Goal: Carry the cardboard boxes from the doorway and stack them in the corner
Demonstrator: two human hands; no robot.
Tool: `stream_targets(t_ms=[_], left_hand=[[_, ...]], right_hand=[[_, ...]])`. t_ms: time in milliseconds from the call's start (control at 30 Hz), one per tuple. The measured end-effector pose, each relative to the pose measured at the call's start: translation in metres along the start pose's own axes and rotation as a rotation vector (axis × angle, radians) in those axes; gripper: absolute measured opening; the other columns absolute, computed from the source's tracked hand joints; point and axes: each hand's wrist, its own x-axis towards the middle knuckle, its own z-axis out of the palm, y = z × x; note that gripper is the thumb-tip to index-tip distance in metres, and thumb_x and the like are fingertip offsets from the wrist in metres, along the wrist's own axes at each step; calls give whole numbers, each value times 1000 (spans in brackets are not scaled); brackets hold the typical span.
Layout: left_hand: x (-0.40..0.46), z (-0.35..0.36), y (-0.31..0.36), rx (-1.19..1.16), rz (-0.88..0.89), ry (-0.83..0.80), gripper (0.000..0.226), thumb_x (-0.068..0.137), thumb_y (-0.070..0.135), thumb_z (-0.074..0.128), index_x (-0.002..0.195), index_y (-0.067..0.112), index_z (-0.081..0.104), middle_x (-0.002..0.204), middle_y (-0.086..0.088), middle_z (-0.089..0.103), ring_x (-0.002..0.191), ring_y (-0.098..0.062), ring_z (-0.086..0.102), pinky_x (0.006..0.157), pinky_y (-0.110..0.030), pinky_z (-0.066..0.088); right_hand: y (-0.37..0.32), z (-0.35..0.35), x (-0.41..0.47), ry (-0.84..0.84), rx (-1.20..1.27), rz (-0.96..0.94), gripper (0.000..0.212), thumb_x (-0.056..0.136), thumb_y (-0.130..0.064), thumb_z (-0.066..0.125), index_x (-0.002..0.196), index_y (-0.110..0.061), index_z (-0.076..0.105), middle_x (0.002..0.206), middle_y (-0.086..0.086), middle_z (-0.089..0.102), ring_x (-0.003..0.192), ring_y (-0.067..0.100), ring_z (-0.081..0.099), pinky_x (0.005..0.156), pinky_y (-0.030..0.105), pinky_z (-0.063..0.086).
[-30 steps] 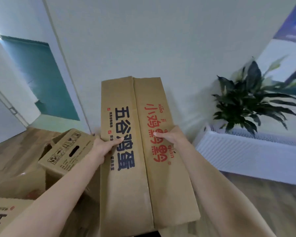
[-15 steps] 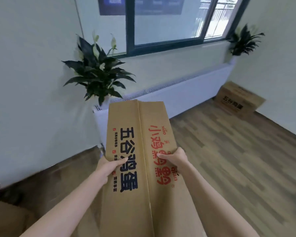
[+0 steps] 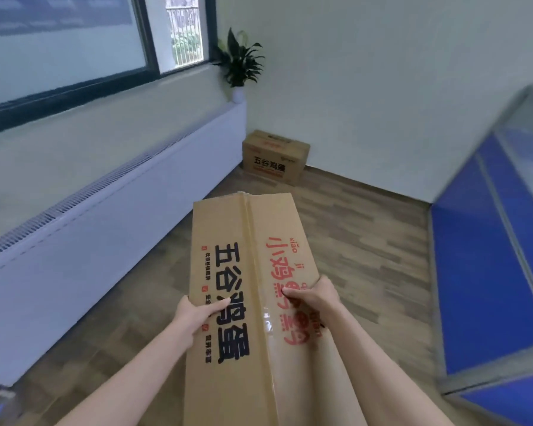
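Observation:
I hold a long brown cardboard box [image 3: 246,272] with black and red printed characters out in front of me, above the floor. My left hand [image 3: 197,315] grips its left edge with the thumb on top. My right hand [image 3: 316,299] grips its right edge the same way. Straight ahead, a second cardboard box [image 3: 274,156] of the same print sits on the wooden floor in the far corner, between the radiator cover and the white wall.
A long white radiator cover [image 3: 111,216] runs along the left under a window. A potted plant [image 3: 239,64] stands on its far end above the corner box. A blue and glass partition [image 3: 490,272] lines the right side. Wooden floor [image 3: 366,247] lies between.
My view has swung right from the doorway boxes and the white wall to the far corner. The held box stays in both hands, and the corner box now lies straight ahead.

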Motion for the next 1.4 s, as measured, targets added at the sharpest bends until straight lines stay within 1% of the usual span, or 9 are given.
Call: stream_targets(t_ms=[133,233,433,633,800,967,1100,1267,1400], left_hand=[[47,88,44,52,21,-97,109,37,38,99,130,14,48,112,-14,70,98,-34,71,88,-57,57],[82,152,83,79,34,-147,103,39,34,97,128,11,49,110,-15,70,97,-34,70,88,-56,57],[189,284,176,133,35,-230,98,50,29,98,132,11,47,113,-15,68,99,-33,69,90,-55,56],[283,400,293,178,48,-301,109,45,33,98,137,11,45,120,-14,66,106,-33,66,94,-55,54],[351,480,384,195,68,-314,96,48,32,99,129,13,51,114,-13,70,101,-32,69,91,-55,56],[435,563,459,226,114,-295,95,53,33,99,131,12,49,121,-14,67,108,-33,66,94,-55,54],[516,642,527,224,124,-246,95,53,33,99,132,12,50,120,-13,68,106,-31,66,89,-50,56],[590,719,612,179,126,-203,104,48,36,99,137,14,49,123,-11,67,111,-31,64,96,-55,52],[649,779,677,134,141,-153,113,54,42,96,148,15,39,138,-10,58,127,-32,55,107,-59,42]], right_hand=[[16,-74,74,98,44,43,122,3,-78,87,108,-22,63,100,-5,76,94,19,73,87,44,61],[19,-120,139,159,56,69,122,0,-81,85,106,-23,66,99,-4,77,93,19,73,87,44,61],[-39,-213,244,240,87,117,96,25,-66,93,105,-20,66,99,-1,75,94,21,71,88,44,59],[-110,-305,365,270,122,161,85,40,-58,98,107,-17,65,102,1,75,96,22,70,88,46,59],[-167,-368,456,268,187,134,69,57,-49,97,106,-16,63,104,3,72,86,18,64,61,35,46],[-207,-419,579,264,219,120,75,56,-50,97,112,-15,63,108,4,73,99,23,67,69,39,46],[-250,-470,701,207,248,91,70,60,-45,97,112,-14,61,105,4,71,88,20,65,58,33,42],[-314,-531,830,157,227,73,70,55,-45,99,107,-15,62,104,6,75,97,25,72,89,46,59],[-373,-582,929,124,181,51,85,38,-53,100,107,-20,62,104,5,77,94,24,74,91,49,60]])
